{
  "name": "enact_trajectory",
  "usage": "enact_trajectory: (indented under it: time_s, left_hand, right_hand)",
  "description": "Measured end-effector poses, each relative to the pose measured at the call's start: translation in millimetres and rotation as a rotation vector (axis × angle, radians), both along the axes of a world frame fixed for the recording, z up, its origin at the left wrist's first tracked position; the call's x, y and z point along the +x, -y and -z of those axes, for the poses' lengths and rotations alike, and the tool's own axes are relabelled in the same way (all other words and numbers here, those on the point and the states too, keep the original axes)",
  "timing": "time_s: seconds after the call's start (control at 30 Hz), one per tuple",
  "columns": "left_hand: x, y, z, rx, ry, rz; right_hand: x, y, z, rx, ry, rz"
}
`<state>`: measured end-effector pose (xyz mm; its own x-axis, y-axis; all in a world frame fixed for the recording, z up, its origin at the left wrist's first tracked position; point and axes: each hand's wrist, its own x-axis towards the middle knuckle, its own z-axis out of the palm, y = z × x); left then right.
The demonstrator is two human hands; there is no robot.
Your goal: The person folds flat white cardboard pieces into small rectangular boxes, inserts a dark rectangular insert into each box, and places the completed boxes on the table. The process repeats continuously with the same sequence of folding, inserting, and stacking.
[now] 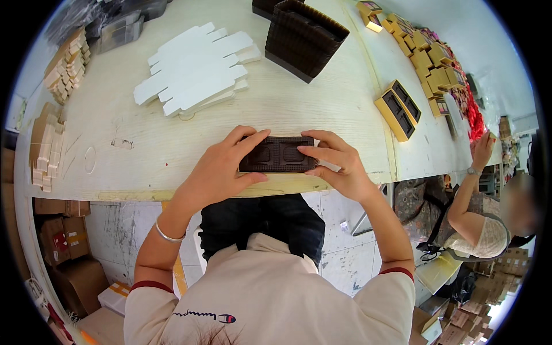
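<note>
A dark brown plastic tray insert [277, 154] with two molded hollows lies at the table's near edge, between my hands. My left hand [221, 167] grips its left end, with the fingers on the far edge and the thumb at the near edge. My right hand [345, 169] holds the right end, one finger pressing on top and the thumb at the near corner. A small white flap [329, 165] sticks out under my right fingers. Whether the tray sits in a box is hard to make out, since the hands cover its ends.
Beyond my hands lie stacked white flat box blanks [198, 69] and a stack of brown trays [307, 40]. To the right are gold boxes with dark inserts [397, 112] and a pile of gold boxes [434, 60]. A co-worker's hand [484, 150] reaches over the table there.
</note>
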<state>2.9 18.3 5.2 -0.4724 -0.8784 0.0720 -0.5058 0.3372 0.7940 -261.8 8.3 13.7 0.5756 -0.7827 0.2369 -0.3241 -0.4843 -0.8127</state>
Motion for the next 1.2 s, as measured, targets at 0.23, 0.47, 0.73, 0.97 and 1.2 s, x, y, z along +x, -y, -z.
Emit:
enact_trajectory:
  time_s: [0.23,0.47,0.73,0.97,1.2]
  left_hand:
    - [9.1,6.5,1.2,-0.02,-0.022,0.085]
    - [11.9,6.9,-3.1,0.057,0.019,0.084]
    - [7.6,0.5,-11.1,0.005,0.138,0.084]
    - [6.6,-2.7,-3.9,-0.074,0.098,0.036]
    - [-3.2,-20.8,1.0,-0.187,0.102,-0.034]
  right_hand:
    - [10.0,-10.5,4.0,0.158,0.061,0.029]
    - [2.3,-7.2,6.9,-0.321,-0.143,-0.045]
    - [32.5,-17.7,27.0,0.244,0.449,0.325]
    - [28.2,-24.3,17.6,-0.029,0.118,0.456]
    - [47.6,-22.2,6.5,0.043,0.069,0.531]
